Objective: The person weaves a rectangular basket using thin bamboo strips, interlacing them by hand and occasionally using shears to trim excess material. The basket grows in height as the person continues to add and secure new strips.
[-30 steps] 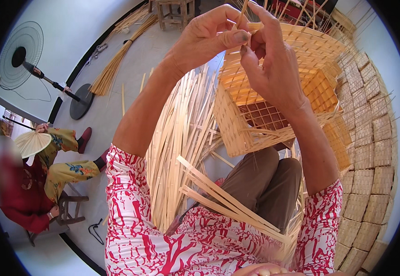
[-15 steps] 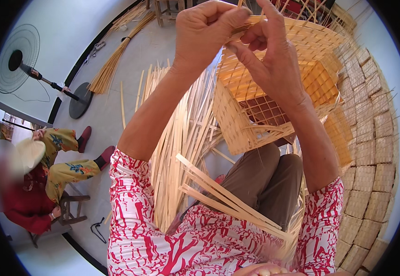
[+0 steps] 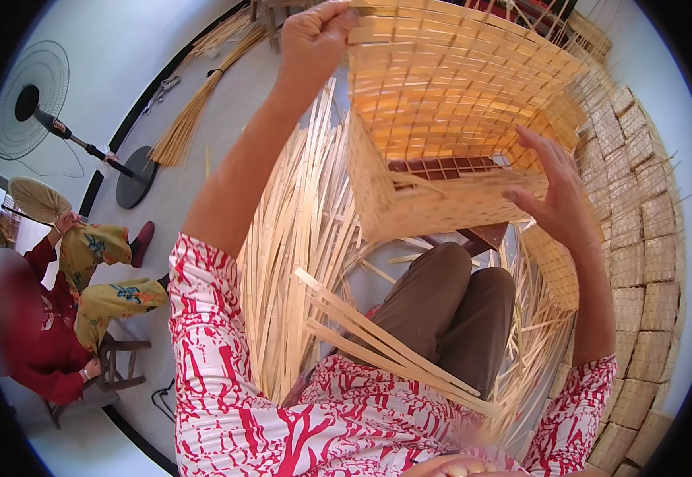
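A half-woven bamboo basket (image 3: pixel 449 75), box-shaped with an open lattice, is tilted up above my knees. My left hand (image 3: pixel 314 38) pinches its far left corner, thumb and fingers closed on the rim. My right hand (image 3: pixel 559 191) is open with spread fingers at the basket's near right side; whether it touches the weave I cannot tell. Loose bamboo strips (image 3: pixel 393 342) lie across my lap. Beneath the basket, part of a dark brown wooden stool (image 3: pixel 485 237) shows.
Many pale bamboo strips (image 3: pixel 294 238) cover the floor at my left. Stacked woven pieces (image 3: pixel 640 318) line the right wall. A tied bundle of thin sticks (image 3: pixel 191 119) and a standing fan (image 3: pixel 32 103) are far left. A seated person in red (image 3: pixel 44 334) holds a hand fan (image 3: pixel 38 199).
My right hand has left the far rim and moved down and right, its fingers spreading. My left hand has shifted left. The basket has turned, and the seated person's hand fan has risen.
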Demonstrator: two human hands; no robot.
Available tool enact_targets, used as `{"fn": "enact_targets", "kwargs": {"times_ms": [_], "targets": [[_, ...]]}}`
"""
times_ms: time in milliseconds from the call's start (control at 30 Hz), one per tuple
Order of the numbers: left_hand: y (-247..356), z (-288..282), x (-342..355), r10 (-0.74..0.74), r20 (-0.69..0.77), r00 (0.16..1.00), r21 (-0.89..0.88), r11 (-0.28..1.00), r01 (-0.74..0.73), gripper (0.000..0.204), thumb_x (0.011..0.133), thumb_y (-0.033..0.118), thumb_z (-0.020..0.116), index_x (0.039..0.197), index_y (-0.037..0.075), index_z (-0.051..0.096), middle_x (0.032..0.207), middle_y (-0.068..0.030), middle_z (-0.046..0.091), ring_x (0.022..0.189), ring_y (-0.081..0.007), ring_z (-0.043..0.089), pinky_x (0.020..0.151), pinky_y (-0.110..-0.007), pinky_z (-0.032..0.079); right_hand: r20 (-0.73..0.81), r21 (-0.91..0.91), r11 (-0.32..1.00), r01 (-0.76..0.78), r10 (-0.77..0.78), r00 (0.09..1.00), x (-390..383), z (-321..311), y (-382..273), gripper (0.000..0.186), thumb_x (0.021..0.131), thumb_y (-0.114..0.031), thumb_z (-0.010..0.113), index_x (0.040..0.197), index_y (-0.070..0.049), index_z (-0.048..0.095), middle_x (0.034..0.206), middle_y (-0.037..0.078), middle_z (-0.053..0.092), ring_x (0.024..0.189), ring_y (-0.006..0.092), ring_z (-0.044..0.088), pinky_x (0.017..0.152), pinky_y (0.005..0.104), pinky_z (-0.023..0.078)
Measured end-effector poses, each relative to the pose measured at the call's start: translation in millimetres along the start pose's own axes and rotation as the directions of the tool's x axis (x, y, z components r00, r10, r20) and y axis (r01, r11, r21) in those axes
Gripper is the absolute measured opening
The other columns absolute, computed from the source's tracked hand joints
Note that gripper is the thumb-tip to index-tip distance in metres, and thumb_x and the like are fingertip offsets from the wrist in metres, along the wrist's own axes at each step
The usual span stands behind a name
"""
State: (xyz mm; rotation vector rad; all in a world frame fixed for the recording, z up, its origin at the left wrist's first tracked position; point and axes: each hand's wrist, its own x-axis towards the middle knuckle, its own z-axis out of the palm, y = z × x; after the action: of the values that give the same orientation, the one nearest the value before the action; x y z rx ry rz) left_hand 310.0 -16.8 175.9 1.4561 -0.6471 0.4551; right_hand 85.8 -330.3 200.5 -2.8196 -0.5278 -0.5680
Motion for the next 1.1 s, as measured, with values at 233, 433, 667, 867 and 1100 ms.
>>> {"fn": "enact_targets", "kwargs": {"times_ms": [233, 433, 667, 867, 1100], "targets": [[-46, 4, 48, -0.161, 0.017, 0.987, 0.038, 0.986, 0.16, 0.031, 0.099, 0.019, 0.062, 0.122, -0.001, 0.065, 0.104, -0.0064, 0.071, 0.096, -0.0106, 0.066, 0.082, -0.027, 0.054, 0.094, -0.214, 0.971, -0.106, 0.129, 0.987, -40, 19, 54, 0.063, 0.076, -0.029, 0.08, 0.13, -0.01, 0.055, 0.118, 0.014, 0.062, 0.115, 0.0331, 0.056, 0.101, 0.0446, 0.039], [-22, 9, 13, -0.01, -0.318, 0.948, 0.339, 0.933, 0.123, 0.035, 0.091, 0.019, 0.069, 0.121, 0.003, 0.062, 0.109, -0.0095, 0.069, 0.096, -0.0148, 0.065, 0.078, -0.03, 0.051, -0.004, -0.188, 0.971, -0.149, 0.151, 0.989, -37, 36, 51, 0.031, 0.076, -0.029, 0.08, 0.093, -0.007, 0.066, 0.091, 0.01, 0.064, 0.094, 0.0305, 0.06, 0.082, 0.0446, 0.043], [36, 99, -30, 0.082, 0.294, 0.952, 0.338, 0.923, -0.184, 0.016, 0.091, 0.011, 0.066, 0.105, 0.005, 0.069, 0.091, -0.0049, 0.071, 0.08, -0.0116, 0.066, 0.072, -0.028, 0.052, -0.181, -0.133, 0.984, -0.114, 0.089, 0.979, -40, 49, 35, 0.027, 0.079, -0.028, 0.078, 0.088, -0.004, 0.069, 0.082, 0.013, 0.064, 0.086, 0.0329, 0.062, 0.078, 0.0444, 0.047], [102, 229, -25, 0.344, 0.568, 0.747, 0.072, 0.884, -0.462, 0.028, 0.09, 0.01, 0.066, 0.117, 0.003, 0.064, 0.095, -0.0071, 0.071, 0.071, -0.0123, 0.067, 0.07, -0.027, 0.052, -0.405, 0.328, 0.92, -0.216, 0.343, 0.847, -77, 1, 61, 0.016, 0.093, -0.013, 0.063, 0.103, -0.004, 0.071, 0.089, 0.011, 0.071, 0.084, 0.0262, 0.066, 0.079, 0.0358, 0.051], [87, 345, 17, 0.466, 0.558, 0.687, 0.086, 0.791, -0.606, 0.044, 0.089, 0.018, 0.063, 0.124, -0.007, 0.053, 0.088, -0.0215, 0.069, 0.071, -0.0298, 0.071, 0.063, -0.037, 0.057, -0.171, 0.937, 0.299, -0.18, 0.843, 0.51, -86, -23, 157, 0.035, 0.104, -0.027, 0.048, 0.126, -0.005, 0.062, 0.113, 0.005, 0.069, 0.1, 0.0141, 0.062, 0.094, 0.031, 0.044]]}}
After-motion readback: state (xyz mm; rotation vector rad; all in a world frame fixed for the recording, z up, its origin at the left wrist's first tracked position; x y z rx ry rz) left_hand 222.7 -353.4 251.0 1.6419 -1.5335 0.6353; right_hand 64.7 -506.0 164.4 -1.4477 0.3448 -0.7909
